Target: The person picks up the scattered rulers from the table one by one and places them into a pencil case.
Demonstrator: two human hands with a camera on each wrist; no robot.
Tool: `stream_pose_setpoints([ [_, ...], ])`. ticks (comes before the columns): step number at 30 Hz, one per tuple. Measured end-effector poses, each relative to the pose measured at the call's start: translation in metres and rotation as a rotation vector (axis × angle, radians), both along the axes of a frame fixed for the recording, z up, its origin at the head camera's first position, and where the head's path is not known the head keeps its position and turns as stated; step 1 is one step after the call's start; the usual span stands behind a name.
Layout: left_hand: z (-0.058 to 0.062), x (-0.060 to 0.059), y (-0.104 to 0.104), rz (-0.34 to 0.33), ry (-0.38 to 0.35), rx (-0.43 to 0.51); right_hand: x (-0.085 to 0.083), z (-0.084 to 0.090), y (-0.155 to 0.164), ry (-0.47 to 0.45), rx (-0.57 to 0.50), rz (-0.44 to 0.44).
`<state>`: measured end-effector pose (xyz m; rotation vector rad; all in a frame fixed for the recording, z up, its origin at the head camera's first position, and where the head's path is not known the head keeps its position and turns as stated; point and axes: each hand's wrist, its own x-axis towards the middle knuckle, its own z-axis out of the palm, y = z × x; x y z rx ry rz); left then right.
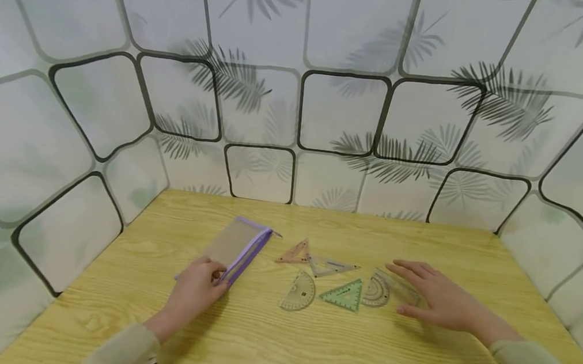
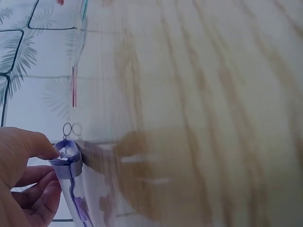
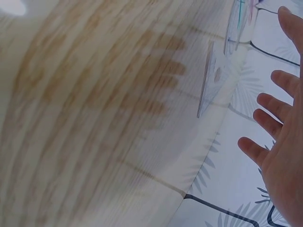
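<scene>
A mesh zip pouch [image 1: 229, 243] with purple edging lies flat on the left of the table. My left hand [image 1: 193, 289] pinches its near end, the thumb on the zip edge [image 2: 66, 158] in the left wrist view. My right hand [image 1: 439, 302] hovers with spread fingers over a clear ruler [image 1: 403, 287], which it partly hides. Beside that ruler lies a clear protractor [image 1: 377, 290], then a green set square [image 1: 333, 297] and a second protractor [image 1: 298, 295]. Behind them are a pink set square [image 1: 295, 256] and a clear set square [image 1: 321, 268].
The wood-grain table [image 1: 267, 342] is bounded by patterned walls [image 1: 333, 180] at the back and both sides. A ring-shaped zip pull [image 1: 277, 234] sticks out from the pouch's far corner.
</scene>
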<state>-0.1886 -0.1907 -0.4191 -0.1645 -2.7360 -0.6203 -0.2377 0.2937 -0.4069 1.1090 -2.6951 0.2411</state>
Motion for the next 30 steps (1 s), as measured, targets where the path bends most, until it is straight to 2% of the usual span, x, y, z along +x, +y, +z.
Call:
stream_pose_setpoints([
  [4,0.001,0.001,-0.005,0.01,0.02,-0.017,0.0,0.0,-0.002,-0.012,0.001,-0.003],
  [8,0.005,0.002,-0.01,0.018,0.027,0.008,-0.002,-0.001,-0.002,-0.011,-0.001,0.002],
  [14,0.011,0.005,-0.015,0.037,-0.024,0.066,-0.006,-0.002,-0.004,-0.02,-0.002,-0.01],
  [19,0.011,0.006,-0.015,0.055,-0.054,0.116,-0.006,0.0,-0.007,-0.05,-0.001,-0.009],
  [30,0.01,0.009,-0.013,0.052,-0.026,0.16,-0.009,0.0,-0.01,-0.065,-0.022,-0.003],
])
